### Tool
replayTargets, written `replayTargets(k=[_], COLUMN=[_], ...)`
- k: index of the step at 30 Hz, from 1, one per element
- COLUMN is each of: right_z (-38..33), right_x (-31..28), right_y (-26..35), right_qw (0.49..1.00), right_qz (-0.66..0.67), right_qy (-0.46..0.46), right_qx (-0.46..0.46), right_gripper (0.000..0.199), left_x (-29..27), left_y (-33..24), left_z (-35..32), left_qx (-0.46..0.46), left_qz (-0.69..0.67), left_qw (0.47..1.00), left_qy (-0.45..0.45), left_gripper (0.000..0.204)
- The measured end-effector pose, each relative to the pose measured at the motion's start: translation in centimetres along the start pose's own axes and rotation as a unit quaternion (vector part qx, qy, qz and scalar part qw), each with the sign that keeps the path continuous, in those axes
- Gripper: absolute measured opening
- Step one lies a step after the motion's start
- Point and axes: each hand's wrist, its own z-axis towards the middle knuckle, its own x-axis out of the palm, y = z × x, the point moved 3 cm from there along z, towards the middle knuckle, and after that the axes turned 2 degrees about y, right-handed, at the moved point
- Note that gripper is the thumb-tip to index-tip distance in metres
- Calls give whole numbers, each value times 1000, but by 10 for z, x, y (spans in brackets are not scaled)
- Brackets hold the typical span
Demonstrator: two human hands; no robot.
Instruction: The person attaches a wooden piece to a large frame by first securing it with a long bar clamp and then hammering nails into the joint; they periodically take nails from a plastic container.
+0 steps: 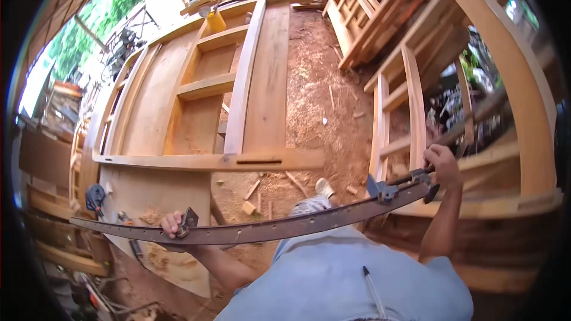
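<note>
A long, rusty sash clamp (285,229) with holes along its bar lies crosswise in front of my body. My left hand (172,224) is wrapped round the bar beside the metal tail jaw (189,220). At the other end, my right hand (443,165) grips the screw end, just past the blue-grey screw jaw (383,191). Beyond the clamp, apart from it, a wooden panelled frame (267,160) lies flat, with a dark slot cut in its near rail.
A yellow bottle (215,21) stands on the frame's far part. More wooden frames (413,107) lean at the right, beside a large curved board (505,77). Wood shavings and offcuts (248,207) litter the dirt floor (321,107). A plywood sheet (154,187) lies under the left side.
</note>
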Motion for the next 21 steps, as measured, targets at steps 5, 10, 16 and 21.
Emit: replayTargets(k=[5, 10, 16, 21], right_z=[149, 280, 427, 517], right_x=[-38, -50, -6, 63], right_y=[-30, -55, -140, -204], right_qw=[986, 979, 964, 936], right_qz=[62, 84, 138, 14], right_qy=[36, 110, 142, 319], right_qx=[153, 152, 177, 145], right_gripper=[29, 26, 37, 40], left_x=[-9, 25, 60, 83], left_y=[69, 102, 172, 228], left_z=[12, 24, 10, -5], left_qx=[63, 118, 167, 231], left_qz=[24, 121, 179, 229], left_qw=[998, 982, 954, 914], left_qy=[-3, -89, -175, -241], left_gripper=[44, 62, 69, 69])
